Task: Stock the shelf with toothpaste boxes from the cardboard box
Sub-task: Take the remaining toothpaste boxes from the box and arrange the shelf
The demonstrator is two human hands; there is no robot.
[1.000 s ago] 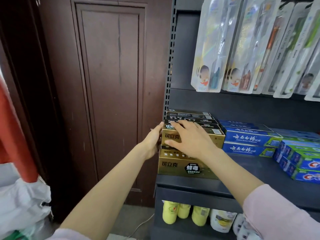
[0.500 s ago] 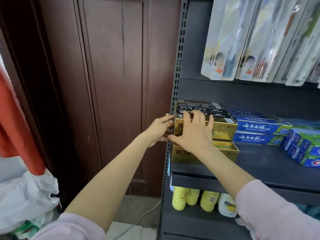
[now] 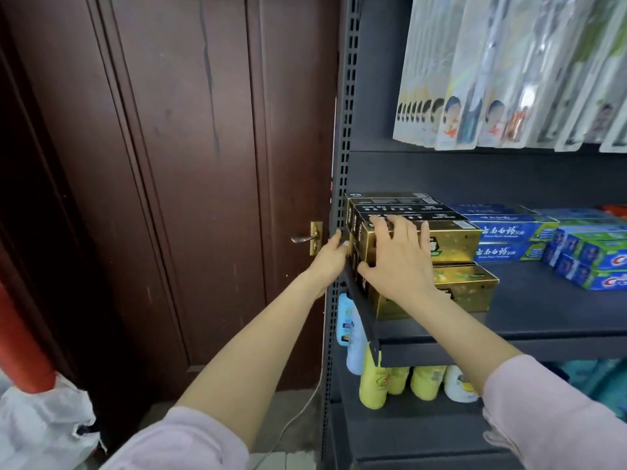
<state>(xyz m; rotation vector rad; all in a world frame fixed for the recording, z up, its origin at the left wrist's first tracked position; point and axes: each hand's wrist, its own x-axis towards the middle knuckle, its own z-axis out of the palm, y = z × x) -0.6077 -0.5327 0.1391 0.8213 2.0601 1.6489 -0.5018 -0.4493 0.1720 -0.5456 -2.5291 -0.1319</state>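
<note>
The right hand [image 3: 398, 262] lies flat, fingers spread, on the upper long gold cardboard toothpaste box [image 3: 451, 244]; the left hand [image 3: 330, 257] presses its end with straight fingers. Best to push both evenly, squaring the stack on the dark metal shelf [image 3: 543, 300]. The box's long axis runs left-right, printed face forward.

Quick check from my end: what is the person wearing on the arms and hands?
Both arms have pale pink long sleeves, the left sleeve and right sleeve pushed up so the forearms are bare. The left hand and right hand are bare: no gloves, rings or watch visible.
</note>
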